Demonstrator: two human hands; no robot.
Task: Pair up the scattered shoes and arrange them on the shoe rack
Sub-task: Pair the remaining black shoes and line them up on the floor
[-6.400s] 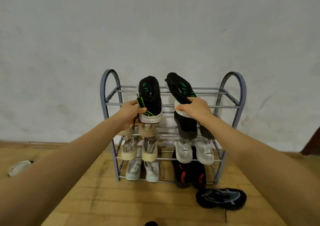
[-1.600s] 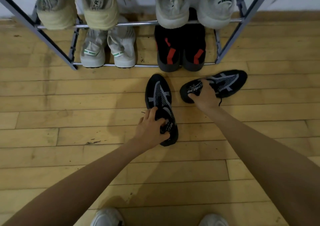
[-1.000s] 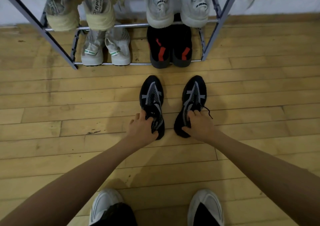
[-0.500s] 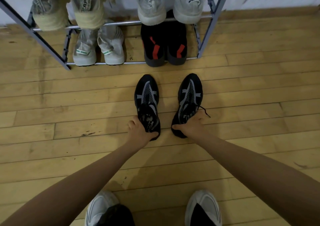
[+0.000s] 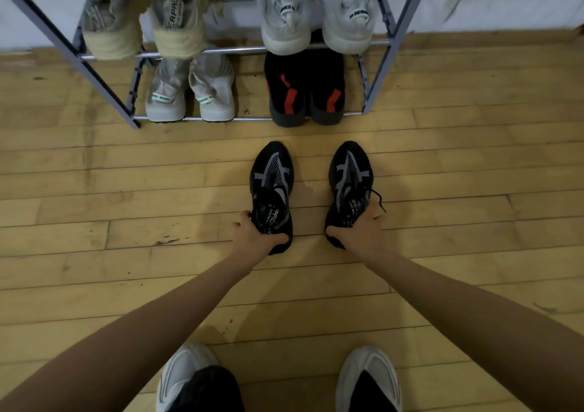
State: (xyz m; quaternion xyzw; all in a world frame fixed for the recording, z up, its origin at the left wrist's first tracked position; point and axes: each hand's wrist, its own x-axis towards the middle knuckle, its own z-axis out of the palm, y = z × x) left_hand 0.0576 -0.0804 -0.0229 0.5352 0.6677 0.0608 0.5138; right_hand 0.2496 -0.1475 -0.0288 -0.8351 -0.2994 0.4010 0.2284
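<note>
Two black sneakers with grey stripes lie side by side on the wooden floor, toes toward the rack. My left hand [image 5: 256,237] grips the heel of the left sneaker [image 5: 272,174]. My right hand [image 5: 360,233] grips the heel of the right sneaker [image 5: 349,171]. The grey metal shoe rack [image 5: 104,82] stands just beyond them against the white wall. Its lowest level holds a white pair with green marks [image 5: 189,95] and a black pair with red marks [image 5: 305,92]. One level up sit a beige pair [image 5: 142,29] and a white pair [image 5: 316,19].
My own feet in white shoes [image 5: 186,377] stand at the bottom of the view, either side of my arms. The rack's upper levels are out of the frame. Bare plank floor [image 5: 94,206] lies to the left and right of the sneakers.
Over the last second the two black sneakers have been turned parallel, toes to the rack, and both hands have slid to the heels. Earlier I set a black-and-green pair on the top level.
</note>
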